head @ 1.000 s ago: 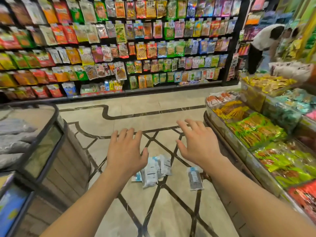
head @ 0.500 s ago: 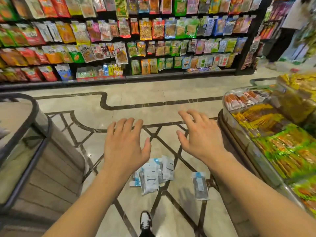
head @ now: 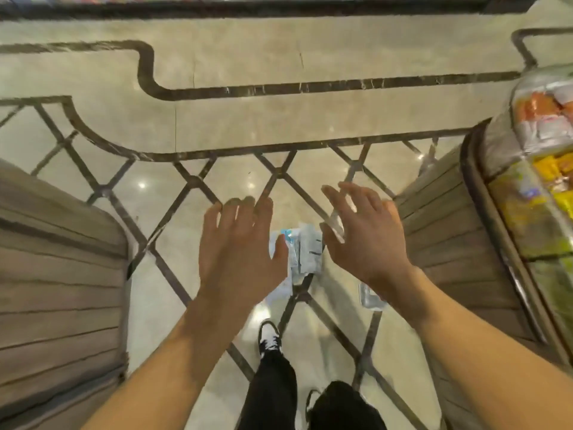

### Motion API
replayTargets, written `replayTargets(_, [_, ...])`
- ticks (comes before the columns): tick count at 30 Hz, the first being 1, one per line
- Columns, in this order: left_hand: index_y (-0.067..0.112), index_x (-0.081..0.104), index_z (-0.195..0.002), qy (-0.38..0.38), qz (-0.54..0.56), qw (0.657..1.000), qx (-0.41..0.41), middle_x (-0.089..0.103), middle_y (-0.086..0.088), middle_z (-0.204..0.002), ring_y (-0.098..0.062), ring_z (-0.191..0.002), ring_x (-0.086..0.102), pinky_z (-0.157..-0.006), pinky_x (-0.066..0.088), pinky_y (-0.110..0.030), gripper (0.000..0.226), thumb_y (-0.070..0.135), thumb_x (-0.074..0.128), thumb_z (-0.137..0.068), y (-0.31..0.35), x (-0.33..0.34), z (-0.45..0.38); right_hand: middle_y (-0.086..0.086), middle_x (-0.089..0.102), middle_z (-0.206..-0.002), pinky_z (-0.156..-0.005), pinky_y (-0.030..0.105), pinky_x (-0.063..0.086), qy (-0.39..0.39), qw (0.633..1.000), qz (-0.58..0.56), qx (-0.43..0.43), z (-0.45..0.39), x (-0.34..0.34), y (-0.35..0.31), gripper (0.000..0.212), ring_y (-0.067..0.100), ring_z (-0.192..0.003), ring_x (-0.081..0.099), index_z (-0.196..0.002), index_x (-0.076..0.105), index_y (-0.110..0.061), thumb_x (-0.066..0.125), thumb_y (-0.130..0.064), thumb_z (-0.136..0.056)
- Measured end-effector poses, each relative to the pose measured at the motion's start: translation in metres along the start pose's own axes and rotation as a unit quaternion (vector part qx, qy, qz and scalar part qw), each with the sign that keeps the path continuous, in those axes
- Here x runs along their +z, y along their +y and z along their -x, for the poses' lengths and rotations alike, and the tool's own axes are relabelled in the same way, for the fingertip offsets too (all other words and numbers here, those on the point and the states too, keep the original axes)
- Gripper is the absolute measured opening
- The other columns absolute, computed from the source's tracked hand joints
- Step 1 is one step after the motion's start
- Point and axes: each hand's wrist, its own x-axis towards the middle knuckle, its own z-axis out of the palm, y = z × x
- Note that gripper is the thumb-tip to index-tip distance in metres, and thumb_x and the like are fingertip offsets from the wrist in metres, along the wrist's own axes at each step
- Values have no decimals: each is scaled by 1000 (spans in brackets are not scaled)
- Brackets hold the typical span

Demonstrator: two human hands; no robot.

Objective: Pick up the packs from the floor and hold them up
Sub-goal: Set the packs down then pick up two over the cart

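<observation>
Several white and light-blue packs [head: 305, 252] lie in a loose pile on the marble floor, partly hidden behind my hands. One separate clear pack [head: 370, 297] lies to their right, mostly covered by my right wrist. My left hand [head: 240, 246] hovers above the pile's left side, fingers spread, holding nothing. My right hand [head: 366, 231] hovers above and to the right of the pile, also spread and empty. Neither hand touches a pack.
A wood-slatted display stand [head: 59, 274] rises close on the left. A second slatted stand [head: 446, 231] with a bin of snack packs [head: 539, 169] is on the right. My black-trousered legs and a black-and-white shoe [head: 269, 336] stand just behind the packs.
The view has tilted down from the shelves to the floor as I lean forward. Both open hands have come closer to the packs. My legs and shoe have come into view.
</observation>
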Motion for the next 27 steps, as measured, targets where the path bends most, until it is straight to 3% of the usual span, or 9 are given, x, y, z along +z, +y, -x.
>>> replayTargets(5, [9, 66, -129, -39, -2, 998, -45, 71, -15, -122, -38, -112, 64, -98, 40, -48, 54, 40, 56, -87, -32, 120, -15, 12, 61, -140, -92, 52, 50, -44, 999, -18, -5, -16, 142, 17, 58, 37, -123, 59, -145, 55, -18, 62, -39, -92])
replayTargets(10, [5, 68, -127, -93, 9, 993, -67, 72, -20, -115, -42, -105, 65, -92, 43, -51, 55, 39, 59, -85, -61, 289, -5, 16, 66, -131, -84, 52, 55, -108, 993, -35, -30, -11, 331, 37, 62, 41, -111, 66, -139, 61, -15, 77, -33, -82])
replayTargets(16, [9, 66, -127, -197, 16, 976, -93, 71, -19, -115, -42, -108, 62, -94, 43, -52, 57, 42, 56, -82, -88, 484, 9, 12, 57, -146, -98, 54, 48, -224, 972, -62, 25, 12, 530, 49, 62, 41, -127, 57, -149, 48, -23, 64, -45, -93])
replayTargets(19, [6, 66, -129, -219, 12, 972, -83, 71, -21, -112, -44, -106, 63, -93, 43, -53, 59, 42, 54, -83, -98, 569, 17, 6, 45, -157, -103, 50, 44, -276, 960, -29, 35, 21, 600, 55, 63, 36, -136, 50, -156, 35, -30, 54, -53, -100])
replayTargets(22, [14, 50, -147, -267, -27, 959, -95, 64, -14, -133, -39, -127, 53, -107, 37, -52, 63, 47, 47, -93, -103, 630, 17, 9, 39, -158, -109, 52, 40, -316, 945, -33, 72, 22, 656, 62, 70, 37, -140, 43, -158, 28, -31, 48, -64, -99])
replayTargets(24, [21, 37, -155, -281, -37, 953, -107, 56, -9, -143, -34, -136, 46, -112, 32, -50, 67, 52, 43, -97, -108, 661, 17, 14, 44, -150, -105, 54, 44, -323, 938, -58, 114, 22, 687, 63, 77, 40, -134, 45, -156, 27, -30, 50, -70, -94])
replayTargets(27, [22, 31, -157, -277, -26, 952, -124, 59, -11, -139, -36, -131, 50, -106, 35, -49, 67, 48, 45, -97, -115, 695, 19, 19, 48, -139, -100, 56, 49, -311, 923, -131, 186, 24, 717, 56, 91, 45, -127, 51, -154, 23, -27, 63, -71, -86])
